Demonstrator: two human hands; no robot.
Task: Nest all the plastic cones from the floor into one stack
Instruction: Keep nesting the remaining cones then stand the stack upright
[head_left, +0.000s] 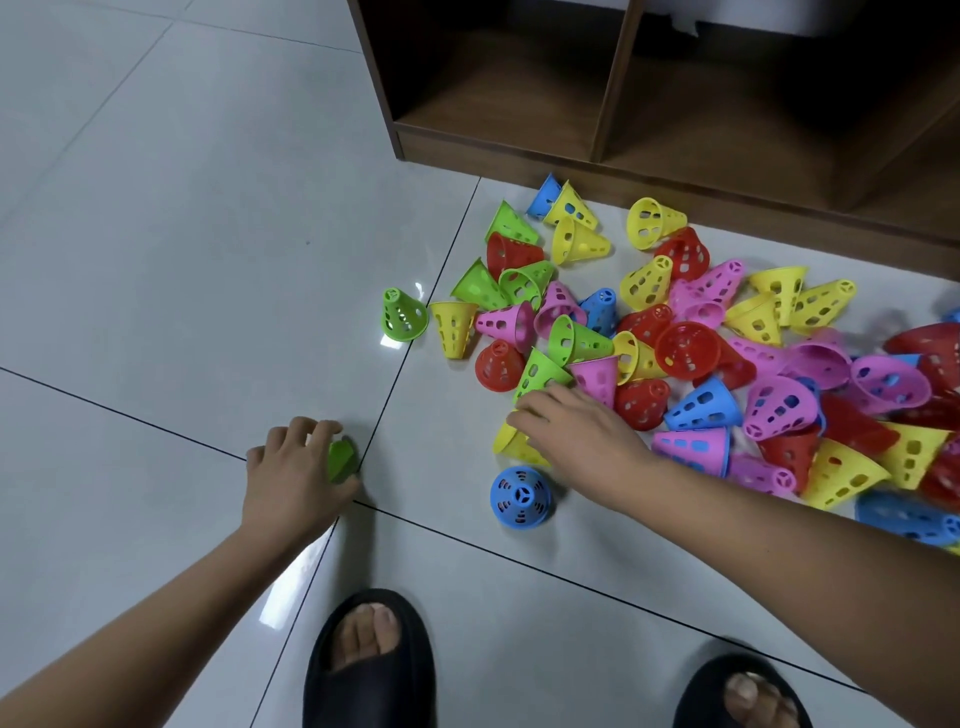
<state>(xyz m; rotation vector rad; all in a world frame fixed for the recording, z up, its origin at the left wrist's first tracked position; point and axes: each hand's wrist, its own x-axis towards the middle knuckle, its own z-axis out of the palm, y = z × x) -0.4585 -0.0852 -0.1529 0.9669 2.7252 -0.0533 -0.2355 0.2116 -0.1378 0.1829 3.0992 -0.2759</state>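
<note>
- Down on the tiled floor (156, 208) at the left, the left hand (296, 467) curls round a green cone (342, 460).
- Next, a blue cone (519, 496) stands alone.
- Just beyond, the right hand (576, 436) covers a yellow cone (511, 441); whether it grips it, I cannot tell.
- Rightward, the pile of cones (779, 408) sprawls before a wooden shelf (615, 78).

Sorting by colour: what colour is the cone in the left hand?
Green: cone in left hand, head view.

Glossy pale grey floor tiles (156, 208), dark grout lines, brown wooden shelf unit (613, 104)
</note>
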